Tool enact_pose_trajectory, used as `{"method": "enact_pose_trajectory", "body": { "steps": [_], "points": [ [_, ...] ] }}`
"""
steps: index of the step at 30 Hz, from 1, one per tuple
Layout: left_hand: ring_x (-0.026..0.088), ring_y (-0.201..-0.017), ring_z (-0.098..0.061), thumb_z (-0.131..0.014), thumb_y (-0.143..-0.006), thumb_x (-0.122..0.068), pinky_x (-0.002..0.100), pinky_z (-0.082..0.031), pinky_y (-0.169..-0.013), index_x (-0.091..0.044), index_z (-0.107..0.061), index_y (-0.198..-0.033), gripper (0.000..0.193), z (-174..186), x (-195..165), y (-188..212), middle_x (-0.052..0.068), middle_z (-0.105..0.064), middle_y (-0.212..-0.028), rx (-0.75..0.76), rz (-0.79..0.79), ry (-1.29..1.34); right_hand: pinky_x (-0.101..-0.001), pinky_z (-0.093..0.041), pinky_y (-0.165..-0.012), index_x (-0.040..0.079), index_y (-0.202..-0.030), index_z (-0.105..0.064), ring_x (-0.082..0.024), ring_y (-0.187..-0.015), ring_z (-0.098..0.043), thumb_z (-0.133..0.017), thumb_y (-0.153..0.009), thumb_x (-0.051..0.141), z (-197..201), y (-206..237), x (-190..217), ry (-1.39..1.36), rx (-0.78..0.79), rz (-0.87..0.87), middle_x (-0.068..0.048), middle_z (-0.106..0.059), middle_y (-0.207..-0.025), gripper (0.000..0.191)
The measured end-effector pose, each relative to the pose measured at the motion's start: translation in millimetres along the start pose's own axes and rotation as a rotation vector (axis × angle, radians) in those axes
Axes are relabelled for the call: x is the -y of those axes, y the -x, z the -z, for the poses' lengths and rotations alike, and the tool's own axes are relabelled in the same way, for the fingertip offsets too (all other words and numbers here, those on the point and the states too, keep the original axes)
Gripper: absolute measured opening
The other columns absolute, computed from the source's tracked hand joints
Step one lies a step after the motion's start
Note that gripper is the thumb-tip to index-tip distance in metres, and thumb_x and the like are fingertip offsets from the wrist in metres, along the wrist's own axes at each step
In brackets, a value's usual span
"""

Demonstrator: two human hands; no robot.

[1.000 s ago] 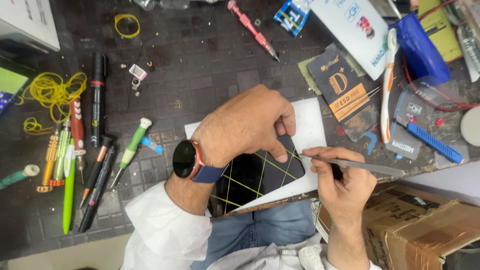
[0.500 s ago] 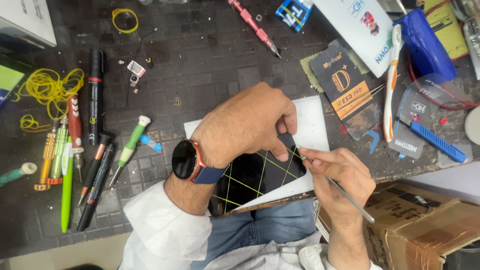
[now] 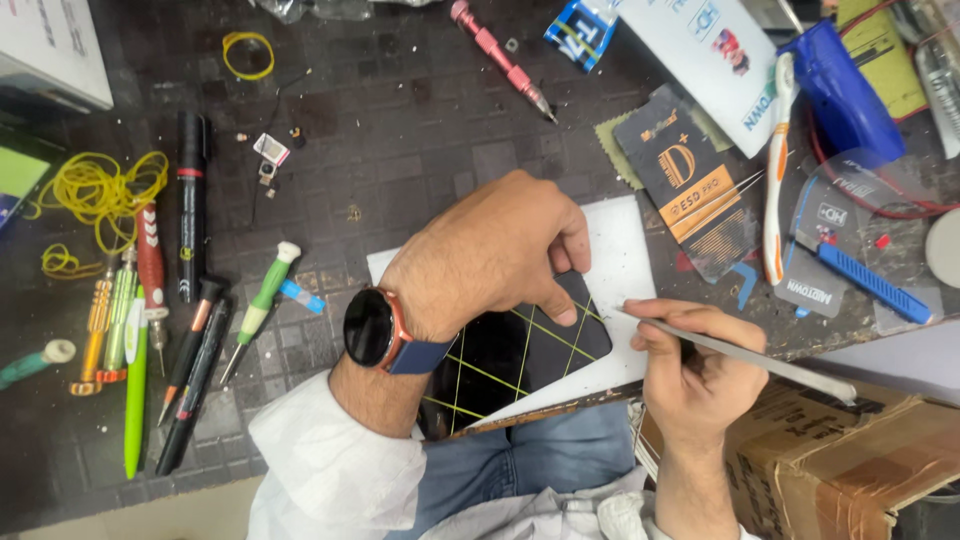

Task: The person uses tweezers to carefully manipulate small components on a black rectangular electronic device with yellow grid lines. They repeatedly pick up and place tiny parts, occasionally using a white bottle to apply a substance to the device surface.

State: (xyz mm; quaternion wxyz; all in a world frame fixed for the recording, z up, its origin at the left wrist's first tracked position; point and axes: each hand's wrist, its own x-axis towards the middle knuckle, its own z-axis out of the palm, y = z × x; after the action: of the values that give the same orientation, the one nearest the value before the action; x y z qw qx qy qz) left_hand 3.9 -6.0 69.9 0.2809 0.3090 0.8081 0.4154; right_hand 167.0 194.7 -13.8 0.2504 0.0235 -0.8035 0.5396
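black phone (image 3: 520, 350) yellow-lined, perhaps cross-banded
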Motion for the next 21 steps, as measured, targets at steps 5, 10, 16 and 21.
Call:
{"method": "enact_pose_trajectory", "body": {
  "steps": [5, 10, 16, 21],
  "points": [
    [0.018, -0.076, -0.075, -0.096, -0.053, -0.018, 0.031, -0.059, -0.066, -0.009, -0.078, -0.091, 0.043, -1.8, 2.3, 1.5, 0.004, -0.076, -0.082, 0.008, 0.042, 0.01, -0.0205, -0.053, -0.063, -0.004, -0.105, -0.061, -0.009, -0.069, -0.066, -0.064, -0.102, -0.007, 0.8, -10.8, 16.0, 0.275, 0.113, -0.035, -0.014, -0.077, -0.097, 0.005],
    [0.019, -0.076, -0.075, -0.096, -0.052, -0.017, 0.031, -0.058, -0.066, -0.009, -0.077, -0.092, 0.045, -1.7, 2.7, 3.0, 0.005, -0.076, -0.083, -0.003, 0.037, 0.013, -0.0212, -0.053, -0.065, -0.005, -0.107, -0.064, -0.009, -0.071, -0.067, -0.064, -0.101, -0.004, -2.4, -15.6, 22.3, 0.313, 0.129, -0.037, -0.012, -0.076, -0.094, 0.006],
    [0.018, -0.076, -0.074, -0.096, -0.052, -0.018, 0.031, -0.058, -0.066, -0.009, -0.078, -0.091, 0.044, -2.4, 2.0, 0.0, 0.005, -0.076, -0.082, 0.004, 0.029, 0.001, -0.0211, -0.052, -0.064, -0.005, -0.106, -0.063, -0.009, -0.07, -0.064, -0.063, -0.102, -0.005, -3.3, -14.9, 20.3, 0.245, 0.11, -0.033, -0.013, -0.077, -0.098, 0.004],
    [0.019, -0.076, -0.075, -0.096, -0.053, -0.017, 0.031, -0.058, -0.065, -0.008, -0.077, -0.091, 0.044, -3.0, 4.0, 2.6, 0.006, -0.076, -0.083, 0.001, 0.037, 0.011, -0.0188, -0.053, -0.06, -0.005, -0.106, -0.063, -0.009, -0.071, -0.065, -0.063, -0.103, -0.005, -3.0, -13.5, 19.4, 0.233, 0.114, -0.031, -0.013, -0.077, -0.099, 0.004]
  ]
}}
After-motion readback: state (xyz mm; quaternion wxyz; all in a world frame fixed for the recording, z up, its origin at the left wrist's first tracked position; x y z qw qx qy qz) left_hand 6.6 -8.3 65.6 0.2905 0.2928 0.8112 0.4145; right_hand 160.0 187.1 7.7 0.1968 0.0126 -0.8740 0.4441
